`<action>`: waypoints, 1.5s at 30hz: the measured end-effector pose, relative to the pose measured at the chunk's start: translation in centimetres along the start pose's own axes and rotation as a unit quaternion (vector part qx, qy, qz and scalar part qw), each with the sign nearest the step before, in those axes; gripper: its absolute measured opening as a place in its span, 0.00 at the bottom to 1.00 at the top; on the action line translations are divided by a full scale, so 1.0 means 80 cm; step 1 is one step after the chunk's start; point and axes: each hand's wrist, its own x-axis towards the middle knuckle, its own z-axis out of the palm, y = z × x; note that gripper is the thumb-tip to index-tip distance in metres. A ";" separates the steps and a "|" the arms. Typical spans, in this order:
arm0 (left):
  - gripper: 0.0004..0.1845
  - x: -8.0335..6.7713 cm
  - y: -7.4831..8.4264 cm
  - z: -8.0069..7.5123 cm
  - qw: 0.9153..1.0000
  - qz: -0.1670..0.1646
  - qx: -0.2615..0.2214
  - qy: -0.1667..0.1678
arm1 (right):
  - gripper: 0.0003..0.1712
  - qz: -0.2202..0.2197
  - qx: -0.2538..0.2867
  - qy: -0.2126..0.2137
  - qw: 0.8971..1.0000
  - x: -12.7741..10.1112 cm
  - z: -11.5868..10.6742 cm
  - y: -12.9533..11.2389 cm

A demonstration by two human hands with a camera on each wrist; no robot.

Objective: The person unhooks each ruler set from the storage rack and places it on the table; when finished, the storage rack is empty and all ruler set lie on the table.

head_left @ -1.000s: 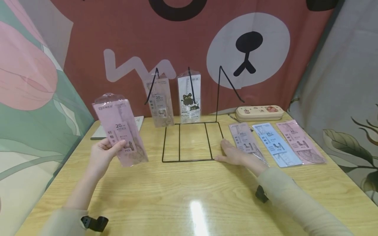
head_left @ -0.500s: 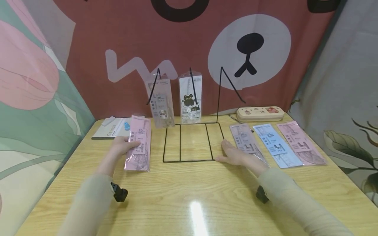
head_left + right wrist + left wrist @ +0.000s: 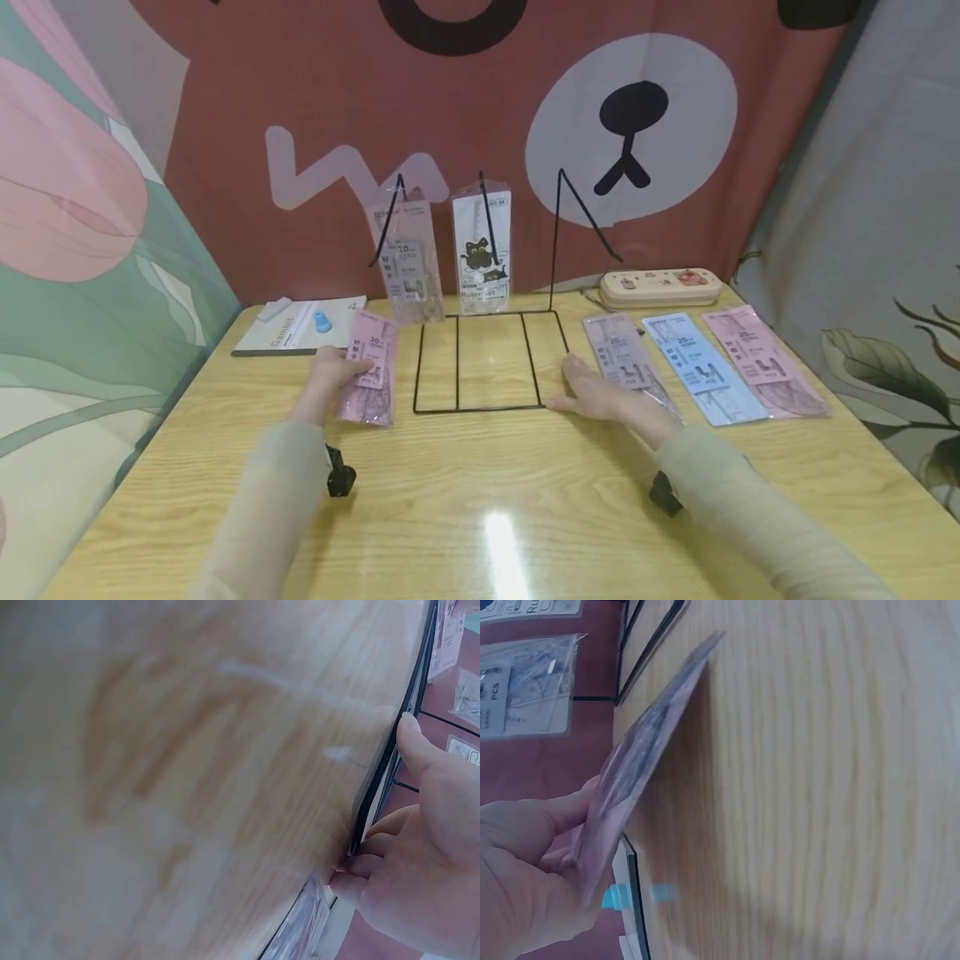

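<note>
My left hand [image 3: 327, 373] pinches a pink ruler set packet [image 3: 371, 350] by its left edge, thumb on the front. The packet is tilted just above the wood table, left of a black wire display rack [image 3: 476, 409]; the left wrist view shows the packet [image 3: 641, 750] almost edge-on. My right hand [image 3: 592, 390] grips the rack's front right corner, its thumb at the front bar and its fingers by the side bar. On the rack's left hook hangs a pinkish ruler set packet [image 3: 408, 262]; a white cat-print ruler set [image 3: 468, 221] hangs on the middle hook. The right hook [image 3: 588, 212] is bare.
Right of the rack lie a mauve packet [image 3: 618, 350], a blue packet [image 3: 701, 367] and a pink packet [image 3: 765, 358]. A cream pencil case [image 3: 660, 287] is behind them. At the back left, a notebook [image 3: 258, 333] bears a small blue object [image 3: 322, 322].
My left hand has carried the pink packet right and down toward the rack, uncovering the notebook and blue object. My right hand has stayed at the rack's corner.
</note>
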 end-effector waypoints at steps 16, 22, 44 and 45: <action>0.51 0.008 0.045 -0.009 0.988 0.149 0.036 0.027 | 0.52 0.000 0.004 0.003 1.000 -0.003 -0.003 0.004; 0.54 0.015 0.066 -0.005 0.983 0.182 0.011 0.010 | 0.52 0.004 0.004 0.002 1.000 -0.003 -0.003 0.006; 0.44 0.025 0.111 0.027 0.972 0.175 -0.158 0.011 | 0.53 0.002 0.004 0.000 1.000 -0.002 -0.003 -0.005; 0.42 0.025 0.111 0.028 0.972 0.172 -0.159 0.012 | 0.53 0.003 0.003 -0.001 1.000 -0.002 -0.003 -0.005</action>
